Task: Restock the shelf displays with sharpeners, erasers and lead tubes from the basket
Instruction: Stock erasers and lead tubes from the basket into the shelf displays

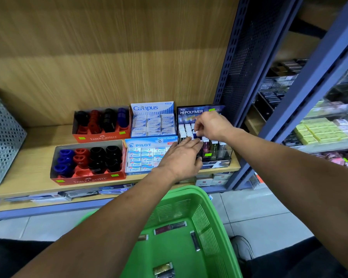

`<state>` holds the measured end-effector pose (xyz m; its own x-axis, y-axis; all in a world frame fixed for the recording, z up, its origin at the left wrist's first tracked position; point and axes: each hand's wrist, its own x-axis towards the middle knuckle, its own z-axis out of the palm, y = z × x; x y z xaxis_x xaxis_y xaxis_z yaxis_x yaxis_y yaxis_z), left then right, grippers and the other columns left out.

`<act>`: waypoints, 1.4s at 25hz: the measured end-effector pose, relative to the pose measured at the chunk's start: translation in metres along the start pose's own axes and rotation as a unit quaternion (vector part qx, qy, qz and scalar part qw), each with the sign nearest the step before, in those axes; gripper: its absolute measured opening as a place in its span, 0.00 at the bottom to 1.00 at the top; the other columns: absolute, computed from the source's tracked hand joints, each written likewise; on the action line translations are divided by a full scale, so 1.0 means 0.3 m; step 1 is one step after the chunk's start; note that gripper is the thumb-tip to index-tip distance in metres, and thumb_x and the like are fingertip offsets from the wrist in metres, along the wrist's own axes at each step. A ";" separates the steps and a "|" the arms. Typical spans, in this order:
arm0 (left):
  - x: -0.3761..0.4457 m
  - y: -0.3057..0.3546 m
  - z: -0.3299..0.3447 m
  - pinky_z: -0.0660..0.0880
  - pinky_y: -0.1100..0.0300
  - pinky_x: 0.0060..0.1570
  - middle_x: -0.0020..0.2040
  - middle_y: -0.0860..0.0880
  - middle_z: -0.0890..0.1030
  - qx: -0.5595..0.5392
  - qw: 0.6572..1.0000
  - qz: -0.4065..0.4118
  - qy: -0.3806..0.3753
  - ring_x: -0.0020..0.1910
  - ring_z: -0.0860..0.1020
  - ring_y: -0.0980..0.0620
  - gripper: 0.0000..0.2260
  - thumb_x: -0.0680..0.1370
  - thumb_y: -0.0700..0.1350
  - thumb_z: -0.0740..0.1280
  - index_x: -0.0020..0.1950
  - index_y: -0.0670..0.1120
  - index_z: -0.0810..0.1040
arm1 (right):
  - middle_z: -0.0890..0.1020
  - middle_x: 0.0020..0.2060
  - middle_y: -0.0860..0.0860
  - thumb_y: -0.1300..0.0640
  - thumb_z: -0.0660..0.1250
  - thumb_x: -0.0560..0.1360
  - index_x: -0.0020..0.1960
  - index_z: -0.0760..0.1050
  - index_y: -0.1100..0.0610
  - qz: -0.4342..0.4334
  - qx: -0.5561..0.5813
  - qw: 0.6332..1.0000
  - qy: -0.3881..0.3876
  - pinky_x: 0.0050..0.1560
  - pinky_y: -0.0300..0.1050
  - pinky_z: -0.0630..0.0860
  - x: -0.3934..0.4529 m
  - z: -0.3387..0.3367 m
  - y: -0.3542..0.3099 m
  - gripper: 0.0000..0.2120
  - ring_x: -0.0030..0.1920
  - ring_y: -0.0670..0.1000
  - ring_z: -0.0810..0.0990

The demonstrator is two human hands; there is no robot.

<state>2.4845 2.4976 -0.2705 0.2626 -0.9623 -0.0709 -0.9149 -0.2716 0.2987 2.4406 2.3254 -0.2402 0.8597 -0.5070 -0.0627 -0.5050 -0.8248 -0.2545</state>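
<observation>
Head view: a wood-grain shelf (34, 157) carries cardboard trays of glossy plastic sharpeners (88, 163), boxed paper-sleeved erasers (145, 157) and, at three o'clock from them, a black Hi-Polymer lead display (215, 155). The right hand (211, 125) pinches a small blue-and-white lead tube (195, 135) over the display's slots; the left hand (181, 157), fingers straight, steadies the display's front. At six o'clock, a slotted green plastic basket (209, 227) holds slim flat tubes (170, 228).

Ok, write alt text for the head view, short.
A person's right hand pinches a small lead tube over the black Hi-Polymer display on a wooden shelf, while the left hand rests flat against its front. Sharpener and eraser boxes sit to its left, and a green basket below holds a few more tubes.
</observation>
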 end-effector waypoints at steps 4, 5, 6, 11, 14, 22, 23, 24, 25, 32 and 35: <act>-0.013 -0.009 -0.001 0.50 0.45 0.78 0.81 0.53 0.52 -0.001 1.000 0.001 -0.011 0.80 0.48 0.52 0.28 0.82 0.51 0.57 0.81 0.49 0.54 | 0.79 0.36 0.44 0.60 0.76 0.71 0.42 0.80 0.49 -0.041 -0.028 0.999 -0.002 0.47 0.45 0.78 0.002 0.005 -0.015 0.08 0.44 0.50 0.82; -0.016 -0.008 0.002 0.48 0.45 0.78 0.82 0.53 0.51 -0.001 1.000 0.001 -0.016 0.80 0.47 0.53 0.29 0.82 0.51 0.57 0.81 0.49 0.53 | 0.79 0.37 0.44 0.60 0.76 0.71 0.41 0.79 0.48 -0.047 -0.038 0.998 0.000 0.46 0.45 0.77 0.001 0.008 -0.015 0.09 0.44 0.50 0.81; -0.018 -0.008 0.005 0.47 0.45 0.78 0.82 0.53 0.49 -0.002 1.000 0.002 -0.017 0.80 0.46 0.53 0.29 0.82 0.50 0.57 0.81 0.49 0.52 | 0.80 0.38 0.45 0.59 0.76 0.71 0.40 0.78 0.48 -0.051 -0.045 0.998 0.000 0.46 0.45 0.77 -0.001 0.013 -0.014 0.09 0.45 0.51 0.81; -0.038 -0.034 -0.011 0.51 0.46 0.78 0.81 0.51 0.56 -0.038 0.999 -0.008 0.036 0.79 0.53 0.52 0.25 0.80 0.45 0.58 0.78 0.47 0.61 | 0.84 0.44 0.48 0.59 0.70 0.77 0.47 0.84 0.54 0.023 0.075 0.994 0.078 0.51 0.45 0.78 -0.015 -0.030 0.007 0.04 0.46 0.50 0.81; -0.089 -0.056 -0.037 0.64 0.48 0.71 0.72 0.47 0.70 -0.071 0.993 -0.054 0.084 0.71 0.67 0.47 0.19 0.79 0.41 0.60 0.70 0.43 0.71 | 0.84 0.44 0.52 0.62 0.66 0.77 0.47 0.83 0.56 0.076 0.095 0.980 0.156 0.46 0.45 0.78 -0.039 -0.105 0.028 0.07 0.44 0.53 0.81; -0.218 -0.060 -0.068 0.68 0.52 0.66 0.69 0.46 0.72 -0.076 0.993 -0.055 0.075 0.69 0.69 0.47 0.20 0.78 0.39 0.61 0.71 0.42 0.71 | 0.84 0.52 0.54 0.63 0.66 0.78 0.49 0.84 0.56 0.075 0.030 0.995 0.061 0.53 0.49 0.80 -0.129 -0.115 0.009 0.08 0.53 0.55 0.81; -0.221 -0.057 -0.070 0.68 0.52 0.65 0.69 0.46 0.72 -0.076 0.993 -0.053 0.075 0.69 0.69 0.47 0.20 0.78 0.39 0.61 0.71 0.42 0.70 | 0.84 0.54 0.54 0.63 0.65 0.78 0.51 0.84 0.57 0.075 0.024 0.995 0.055 0.52 0.48 0.79 -0.129 -0.105 0.002 0.09 0.53 0.55 0.81; -0.219 -0.058 -0.071 0.68 0.53 0.65 0.68 0.46 0.73 -0.077 0.993 -0.054 0.074 0.68 0.69 0.47 0.20 0.78 0.39 0.61 0.70 0.42 0.71 | 0.84 0.54 0.53 0.63 0.64 0.78 0.51 0.84 0.57 0.076 0.026 0.995 0.056 0.50 0.46 0.78 -0.127 -0.095 -0.006 0.10 0.53 0.55 0.81; -0.214 -0.059 -0.074 0.70 0.53 0.64 0.67 0.45 0.74 -0.078 0.993 -0.056 0.074 0.67 0.71 0.46 0.19 0.78 0.39 0.61 0.69 0.42 0.72 | 0.83 0.54 0.52 0.63 0.63 0.79 0.52 0.84 0.57 0.077 0.037 0.994 0.064 0.48 0.45 0.76 -0.129 -0.087 -0.018 0.11 0.51 0.54 0.80; -0.350 -0.103 -0.077 0.75 0.65 0.35 0.44 0.43 0.85 -0.162 0.979 -0.092 -0.076 0.35 0.81 0.51 0.13 0.74 0.33 0.60 0.48 0.42 0.83 | 0.85 0.39 0.53 0.65 0.68 0.75 0.45 0.83 0.58 -0.090 0.220 0.969 -0.070 0.39 0.40 0.77 -0.247 0.017 -0.328 0.06 0.33 0.46 0.80; -0.480 -0.155 -0.004 0.74 0.64 0.26 0.40 0.42 0.83 -0.197 0.961 -0.120 -0.154 0.29 0.80 0.51 0.11 0.76 0.32 0.60 0.51 0.35 0.81 | 0.84 0.34 0.52 0.65 0.67 0.75 0.43 0.82 0.57 -0.136 0.200 0.956 -0.167 0.34 0.39 0.77 -0.347 0.117 -0.455 0.07 0.31 0.49 0.81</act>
<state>2.4896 2.6489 -0.2731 0.2926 -0.8475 -0.4428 -0.6356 -0.5184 0.5721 2.4226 2.4995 -0.2329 0.9653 -0.1239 -0.2298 -0.2471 -0.7183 -0.6504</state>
